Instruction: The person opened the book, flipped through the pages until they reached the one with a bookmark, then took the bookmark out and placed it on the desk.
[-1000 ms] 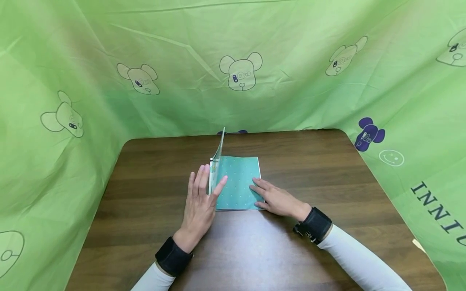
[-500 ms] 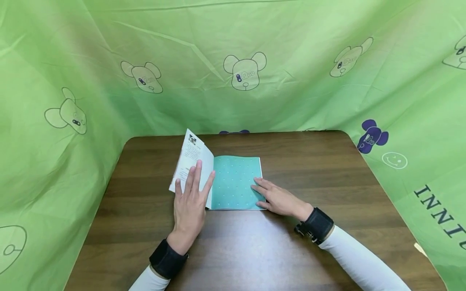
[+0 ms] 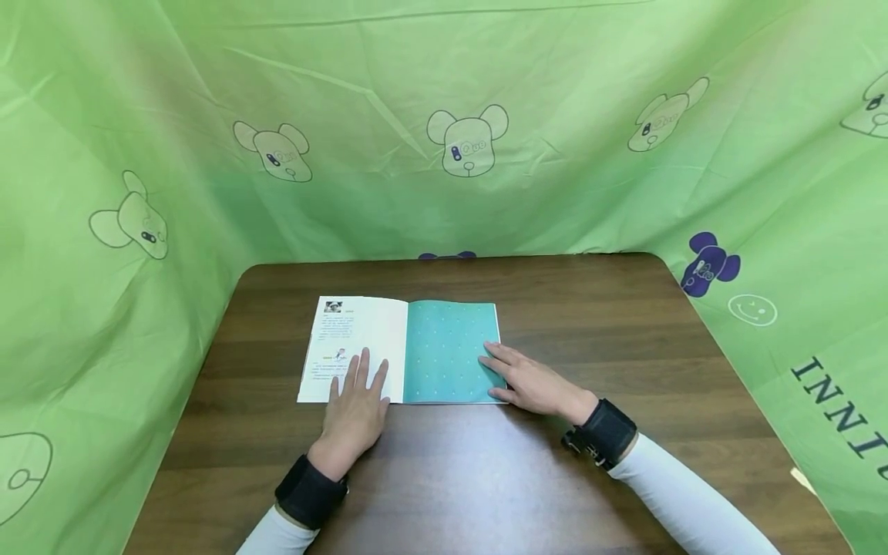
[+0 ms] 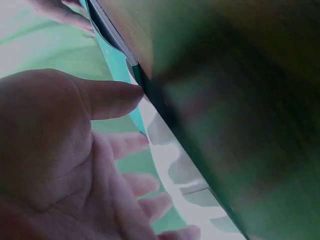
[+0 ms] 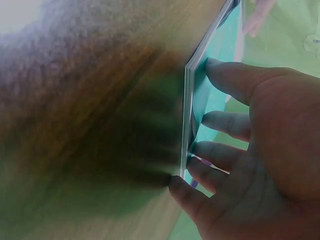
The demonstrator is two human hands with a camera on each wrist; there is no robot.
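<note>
An open book (image 3: pixel 444 339) lies flat on the wooden table. Its left page (image 3: pixel 378 324) is white with a small photo and print; the right page is teal with pale dots. My left hand (image 3: pixel 354 416) is over the lower part of the white page, fingers straight and spread. In the left wrist view that hand's thumb (image 4: pixel 117 97) is at the book's near edge. At the right, my right hand (image 3: pixel 534 381) rests its extended fingers on the teal page's outer edge. The right wrist view shows its thumb (image 5: pixel 230 75) and fingertips along that edge.
Brown wooden table (image 3: pixel 590 324) surrounds the book on every side. A green cloth (image 3: pixel 361 208) printed with bear heads hangs behind and at both sides. A small pale object (image 3: pixel 802 479) is at the table's right edge.
The raised left leaf has swung over to the left and now lies flat. My left hand moved left and then toward me. The right hand stays at the book's right edge.
</note>
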